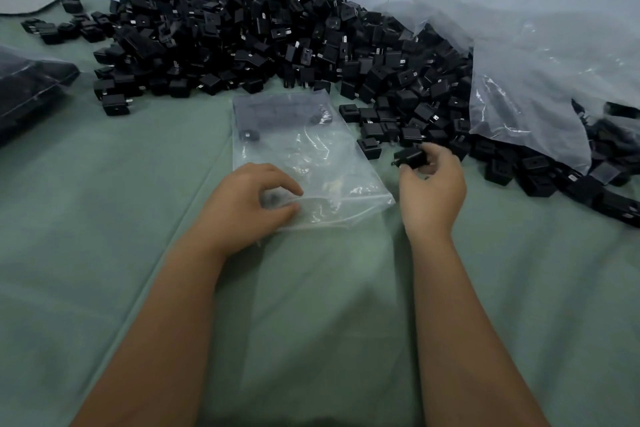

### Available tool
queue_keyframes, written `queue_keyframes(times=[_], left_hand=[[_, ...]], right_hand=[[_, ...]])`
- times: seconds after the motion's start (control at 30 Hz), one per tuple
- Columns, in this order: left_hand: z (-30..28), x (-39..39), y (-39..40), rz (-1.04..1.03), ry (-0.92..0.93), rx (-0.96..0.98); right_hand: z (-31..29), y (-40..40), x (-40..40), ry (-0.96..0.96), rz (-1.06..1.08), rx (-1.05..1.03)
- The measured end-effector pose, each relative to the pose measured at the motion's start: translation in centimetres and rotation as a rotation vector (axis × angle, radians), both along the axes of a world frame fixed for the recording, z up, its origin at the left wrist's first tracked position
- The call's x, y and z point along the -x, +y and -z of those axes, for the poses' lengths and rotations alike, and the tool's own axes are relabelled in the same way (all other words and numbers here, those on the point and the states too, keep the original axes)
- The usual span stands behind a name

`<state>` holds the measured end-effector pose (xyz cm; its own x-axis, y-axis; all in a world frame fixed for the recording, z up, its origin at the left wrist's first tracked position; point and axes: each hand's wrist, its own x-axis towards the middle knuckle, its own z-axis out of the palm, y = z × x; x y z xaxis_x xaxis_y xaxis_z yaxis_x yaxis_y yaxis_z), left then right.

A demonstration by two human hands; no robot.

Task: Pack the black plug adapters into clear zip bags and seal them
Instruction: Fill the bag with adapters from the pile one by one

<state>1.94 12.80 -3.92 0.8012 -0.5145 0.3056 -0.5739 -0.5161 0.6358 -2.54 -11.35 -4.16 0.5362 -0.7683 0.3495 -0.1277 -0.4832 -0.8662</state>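
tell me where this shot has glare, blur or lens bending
Head view: dim, bluish light; white glare streaks on the clear zip bag and on the big plastic sack; slight motion blur on the right hand and the plug adapter it pinches; the left hand looks sharper; wide-angle bending stretches both forearms toward the bottom corners.

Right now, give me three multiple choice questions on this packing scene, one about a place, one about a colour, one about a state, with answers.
1. Where does the clear zip bag lie?
A. on the green cloth, in front of the adapter pile
B. on top of the pile
C. hanging on the wall

2. What colour are the adapters?
A. white
B. black
C. red

3. What is the right hand doing?
A. resting flat
B. sealing the bag
C. holding one adapter

Answers: 1 A, the bag lies flat on the cloth below the pile. 2 B, every piece is black. 3 C, its fingers curl round an adapter beside the bag, while the left hand grips the bag's mouth.
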Motion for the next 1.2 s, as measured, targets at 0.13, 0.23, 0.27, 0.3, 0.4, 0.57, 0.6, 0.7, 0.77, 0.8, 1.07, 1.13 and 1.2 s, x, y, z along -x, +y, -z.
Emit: queue_keyframes(times=[0.13,0.23,0.27,0.3,0.4,0.57,0.6,0.7,0.77,0.8,1.07,1.13,1.2], left_hand=[[-0.2,0.0,0.0,-0.124,0.032,0.075],[0.0,0.3,-0.4,-0.167,0.083,0.093],[0.1,0.3,-0.5,-0.178,0.101,0.106],[0.1,0.2,-0.5,-0.191,0.125,0.132],[0.0,0.0,-0.3,-0.263,0.188,0.241],[-0.4,0.1,-0.2,-0.328,0.186,0.439],[-0.6,0.3,-0.3,-0.305,0.177,0.472],[-1.0,0.8,-0.5,-0.242,0.13,0.497],[-1.0,0.9,-0.6,-0.249,0.111,0.492],[-1.0,0.9,-0.6,-0.261,0.111,0.497],[-0.9,1.2,-1.4,-0.258,-0.035,0.431],[-0.7,1.3,-1.6,-0.23,-0.144,0.339],[-0.7,1.3,-1.6,-0.198,-0.237,0.269]], right_hand=[[-1.9,3.8,1.1,-0.349,-0.213,0.036],[-1.9,7.4,2.2,-0.367,-0.528,0.166],[-1.7,8.3,2.3,-0.325,-0.61,0.243],[-1.5,8.9,2.4,-0.279,-0.671,0.331],[-1.1,9.7,2.1,-0.12,-0.72,0.557],[-0.4,9.3,1.2,0.243,-0.679,0.707],[-0.5,9.3,1.1,0.247,-0.648,0.697],[-0.5,9.6,0.9,0.257,-0.517,0.776],[-0.5,9.7,1.0,0.281,-0.506,0.744],[-0.5,9.7,1.1,0.28,-0.513,0.697],[-0.3,10.0,1.0,0.263,-0.637,0.492],[-0.1,9.8,0.6,0.327,-0.638,0.506],[-0.1,9.6,0.3,0.373,-0.624,0.533]])
